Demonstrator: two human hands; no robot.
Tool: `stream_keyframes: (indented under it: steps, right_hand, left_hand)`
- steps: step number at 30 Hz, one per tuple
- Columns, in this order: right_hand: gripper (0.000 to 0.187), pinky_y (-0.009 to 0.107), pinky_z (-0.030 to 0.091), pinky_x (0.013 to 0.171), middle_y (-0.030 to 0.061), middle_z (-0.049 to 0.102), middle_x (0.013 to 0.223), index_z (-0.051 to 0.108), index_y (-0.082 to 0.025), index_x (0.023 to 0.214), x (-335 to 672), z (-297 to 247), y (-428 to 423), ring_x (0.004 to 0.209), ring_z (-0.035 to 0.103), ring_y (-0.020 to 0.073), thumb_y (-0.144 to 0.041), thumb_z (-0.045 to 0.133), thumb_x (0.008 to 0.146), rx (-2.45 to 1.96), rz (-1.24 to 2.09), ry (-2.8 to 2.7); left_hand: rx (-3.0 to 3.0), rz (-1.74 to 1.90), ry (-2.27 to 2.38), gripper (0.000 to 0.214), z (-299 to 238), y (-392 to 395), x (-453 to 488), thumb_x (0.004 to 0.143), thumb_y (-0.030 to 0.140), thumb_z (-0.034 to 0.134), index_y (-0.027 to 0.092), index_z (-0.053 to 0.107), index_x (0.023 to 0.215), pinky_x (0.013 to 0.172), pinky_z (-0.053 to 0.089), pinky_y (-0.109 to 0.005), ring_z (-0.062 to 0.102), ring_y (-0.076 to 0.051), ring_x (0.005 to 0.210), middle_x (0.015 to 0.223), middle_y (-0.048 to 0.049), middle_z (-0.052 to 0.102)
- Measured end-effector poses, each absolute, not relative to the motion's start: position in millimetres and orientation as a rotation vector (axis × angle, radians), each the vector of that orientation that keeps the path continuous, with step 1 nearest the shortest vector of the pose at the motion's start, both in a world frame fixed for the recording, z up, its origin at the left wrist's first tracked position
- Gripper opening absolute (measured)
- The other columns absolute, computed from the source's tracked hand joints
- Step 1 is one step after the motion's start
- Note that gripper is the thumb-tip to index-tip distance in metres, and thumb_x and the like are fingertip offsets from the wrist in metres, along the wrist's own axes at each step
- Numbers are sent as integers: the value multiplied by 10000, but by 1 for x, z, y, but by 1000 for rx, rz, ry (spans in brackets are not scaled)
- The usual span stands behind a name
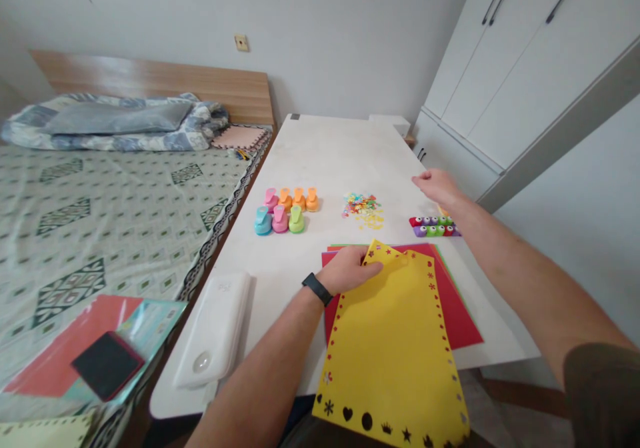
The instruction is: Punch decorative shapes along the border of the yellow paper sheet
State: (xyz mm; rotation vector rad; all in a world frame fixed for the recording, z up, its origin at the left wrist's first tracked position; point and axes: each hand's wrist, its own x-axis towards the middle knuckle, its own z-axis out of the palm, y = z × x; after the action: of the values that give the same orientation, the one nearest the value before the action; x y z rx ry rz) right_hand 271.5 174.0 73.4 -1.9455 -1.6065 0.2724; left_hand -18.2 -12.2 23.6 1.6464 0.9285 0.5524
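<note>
Here's the left hand (347,270), black band on the wrist, right on top of a yellow card sheet (395,348), bordered with punched hearts, stars, crowns and dots, its upper corner curling up off the pile. The left fingers (367,268) lie pressed together over that top edge, seemingly pinching it, though the thumb is out of sight, so the firmness of the pinch can't be told. The card overhangs the near edge of the bench (320,148), lying on a red sheet (457,308) with a thin green edge showing beneath. Across to the right, the right hand (435,187) hangs open above the bench, its fingers (419,180) spread a little, just past a block of small punches (434,226) in red, purple and green: two rows, around ten, with the hand hiding the far end. (A sliver of yellow shows under the palm; held or just lying there, there's no telling.) Now the count: seven pastel craft punches (280,219), four behind and three in front, and one scatter of paper cut-outs (361,207). The punched card is what's in hand — and with that curl, the next move calls for a secure grip along its edge.
</note>
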Motion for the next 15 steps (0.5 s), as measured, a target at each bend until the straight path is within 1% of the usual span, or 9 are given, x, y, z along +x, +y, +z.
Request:
stream_keyframes:
  steps: [2, 5, 7, 9, 13, 15]
  right_hand:
    - [332, 359, 480, 761, 156, 753, 904, 756, -147, 929, 313, 68, 180, 835, 678, 268, -458, 690, 833, -2157, 62, -1600]
    - [435, 372, 497, 788, 210, 752, 1022, 761, -105, 1041, 356, 59, 182, 967, 692, 325, -482, 662, 848, -2392, 26, -1634]
    - [489, 389, 504, 793, 236, 744, 1037, 767, -75, 1045, 372, 51, 180, 1003, 690, 353, -508, 653, 849, -2502, 71, -1686]
    - [493, 396, 506, 792, 238, 743, 1035, 779, -68, 1014, 379, 43, 178, 1003, 692, 360, -512, 640, 853, -2548, 115, -1696]
    - [415, 382, 500, 768, 207, 746, 993, 788, -94, 977, 382, 31, 174, 952, 700, 336, -458, 634, 850, -2520, 146, -1636]
    - [392, 379, 493, 743, 200, 742, 946, 783, -101, 936, 380, 28, 174, 907, 700, 326, -452, 631, 849, -2500, 155, -1629]
  left_hand:
    - [1643, 548, 952, 334, 25, -12, -18, 885, 405, 578, 159, 743, 1038, 647, 509, -229, 706, -188, 809, 984, -49, 774]
    - [1662, 556, 992, 334, 26, -13, -17, 888, 418, 569, 159, 743, 1007, 614, 497, -230, 695, -187, 777, 946, -48, 772]
    - [1664, 564, 1001, 332, 27, -13, -17, 886, 423, 573, 161, 742, 1001, 630, 511, -239, 701, -197, 795, 955, -49, 776]
    - [1638, 580, 1019, 333, 26, -13, -16, 875, 434, 593, 162, 743, 995, 661, 534, -255, 712, -216, 831, 967, -56, 782]
    - [1538, 627, 985, 345, 22, -12, -15, 874, 445, 608, 189, 742, 1063, 709, 569, -288, 733, -246, 899, 1035, -56, 787]
    - [1502, 640, 958, 326, 20, -11, -15, 882, 434, 610, 202, 737, 1073, 710, 575, -296, 741, -243, 896, 1049, -51, 787]
